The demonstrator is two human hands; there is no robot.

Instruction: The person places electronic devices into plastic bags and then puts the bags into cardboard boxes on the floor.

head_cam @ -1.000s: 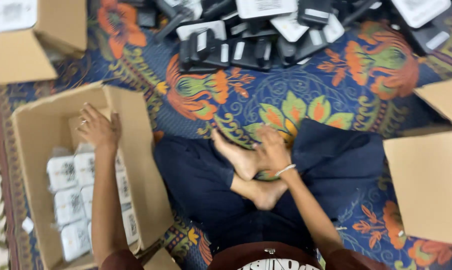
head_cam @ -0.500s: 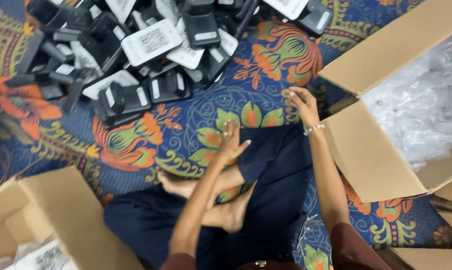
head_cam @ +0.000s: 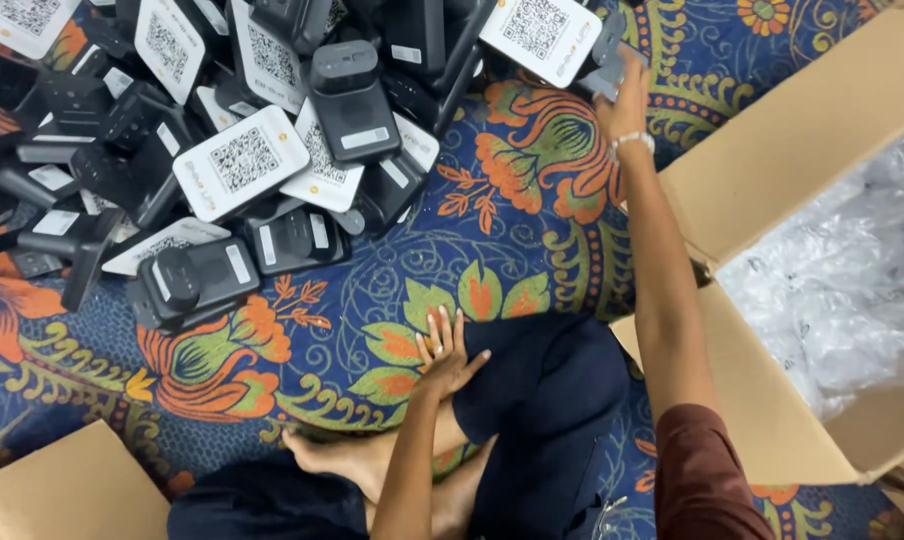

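Many black devices (head_cam: 352,100), white square labels; right hand (head_cam: 627,95) touching one.

A blue patterned rug (head_cam: 532,250) with orange flowers and green leaves covers the floor. At right, an open brown cardboard box (head_cam: 772,170) holds crinkled clear plastic wrapping (head_cam: 842,290), its contents hard to make out. A corner of another plain cardboard box (head_cam: 67,490) shows at lower left.
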